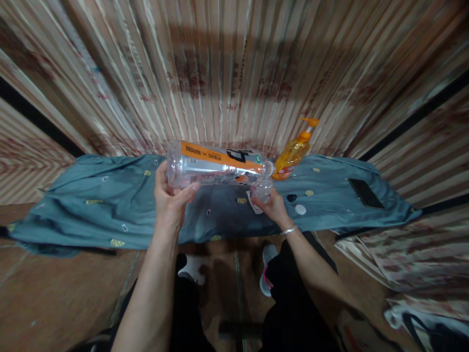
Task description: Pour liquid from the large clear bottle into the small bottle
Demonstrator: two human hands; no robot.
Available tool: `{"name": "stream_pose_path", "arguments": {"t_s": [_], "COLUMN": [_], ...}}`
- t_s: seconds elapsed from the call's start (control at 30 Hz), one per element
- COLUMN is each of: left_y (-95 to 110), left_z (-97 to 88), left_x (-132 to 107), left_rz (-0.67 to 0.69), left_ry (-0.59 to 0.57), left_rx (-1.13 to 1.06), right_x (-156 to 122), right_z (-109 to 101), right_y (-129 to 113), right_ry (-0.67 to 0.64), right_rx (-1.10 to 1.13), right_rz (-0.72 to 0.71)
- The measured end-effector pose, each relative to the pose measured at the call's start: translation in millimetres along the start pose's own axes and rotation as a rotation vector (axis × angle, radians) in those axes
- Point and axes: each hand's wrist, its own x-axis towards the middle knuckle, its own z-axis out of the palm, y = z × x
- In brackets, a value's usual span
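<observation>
My left hand [170, 198] is wrapped around the base of a large clear plastic bottle [220, 165] with an orange and silver label. The bottle lies almost level in the air, its uncapped-looking mouth pointing right. Closed around a small clear plastic container [262, 189], my right hand [273, 205] is just below the bottle's neck. Whether the container touches the bottle, I cannot tell. Behind the bottle's mouth stands a pump bottle [291, 156] of amber liquid with an orange pump. Partly hidden by my right hand is a white flat piece [255, 204].
A green patterned cloth [98, 200] covers the narrow table. On it lie a black round thing [292, 198], a white disc [300, 209] and a dark phone [365, 193] to the right. A pleated striped curtain [220, 73] hangs behind; dark poles flank the table.
</observation>
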Motion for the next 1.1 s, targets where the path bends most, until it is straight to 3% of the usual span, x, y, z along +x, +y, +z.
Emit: {"name": "stream_pose_path", "arguments": {"t_s": [1.1], "left_y": [-2.4], "left_z": [-1.9], "left_x": [0.7], "left_rz": [-0.015], "left_ry": [-0.011], "left_rx": [-0.006], "right_x": [1.3], "right_z": [-0.6], "right_y": [2.3], "right_ry": [0.001], "right_rx": [0.015], "right_rz": [-0.012]}}
